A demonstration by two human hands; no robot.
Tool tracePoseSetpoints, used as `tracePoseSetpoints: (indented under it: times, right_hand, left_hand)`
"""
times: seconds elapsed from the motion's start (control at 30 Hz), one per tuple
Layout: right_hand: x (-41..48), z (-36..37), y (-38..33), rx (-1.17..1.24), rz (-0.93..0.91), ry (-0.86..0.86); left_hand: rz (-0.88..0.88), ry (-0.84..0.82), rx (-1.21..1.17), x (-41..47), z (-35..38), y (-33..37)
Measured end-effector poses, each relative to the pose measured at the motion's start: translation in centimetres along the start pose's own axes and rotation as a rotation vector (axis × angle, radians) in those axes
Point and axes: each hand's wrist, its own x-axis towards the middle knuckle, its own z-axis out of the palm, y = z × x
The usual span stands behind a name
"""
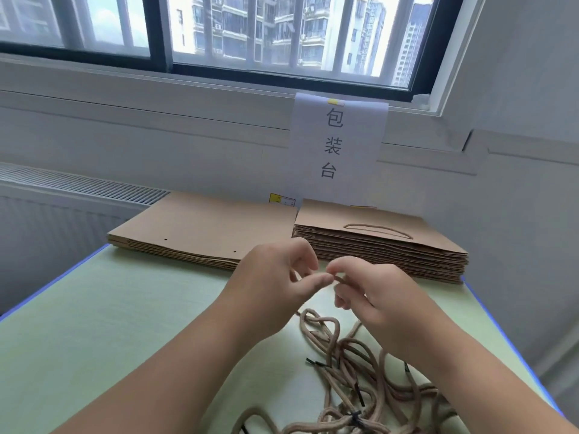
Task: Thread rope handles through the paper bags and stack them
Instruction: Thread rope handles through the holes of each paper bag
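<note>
The left hand and right hand meet fingertip to fingertip above the table. Both have their fingers curled, and they pinch one tan rope between them. Below the right wrist, a loose pile of ropes with dark tips lies on the green tabletop. Beyond the hands are two stacks of flat brown paper bags. The left stack shows bare punched holes. The taller right stack has a rope handle on its top bag. A paper sign hangs from the windowsill behind.
</note>
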Motion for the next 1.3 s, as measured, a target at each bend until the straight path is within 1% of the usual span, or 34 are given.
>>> tracePoseSetpoints:
  times: [0.13,0.27,0.6,0.77,0.87,1.0,1.13,1.3]
  right_hand:
    - [-0.2,0.0,0.3,-0.007,0.029,0.008]
    - [0.0,0.2,1.0,-0.005,0.064,0.009]
    - [-0.3,-0.2,1.5,-0.005,0.096,-0.001]
    - [-0.3,-0.3,1.4,0.008,0.105,-0.006]
    - [-0.4,-0.4,1.3,0.004,0.108,-0.012]
    - [-0.4,-0.4,1.3,0.006,0.115,-0.018]
    - [-0.4,-0.4,1.2,-0.003,0.122,-0.031]
    - [-0.3,-0.4,1.2,-0.008,0.128,-0.046]
  left_hand:
    - [-0.083,0.006,0.277,0.6,-0.9,-1.1]
    - [-0.203,-0.106,0.458,1.1,-1.0,-1.7]
    - [-0.356,-0.131,0.622,1.5,-3.0,-3.0]
    - [-0.459,-0.086,0.487,1.4,-4.5,-3.7]
    - [-0.499,0.022,0.368,1.0,-5.5,-3.9]
    - [-0.485,0.129,0.261,0.9,-5.3,-4.2]
    - [-0.477,0.296,-0.004,1.0,-4.4,-4.1]
    - [-0.574,0.547,-0.445,1.3,-4.1,-4.5]
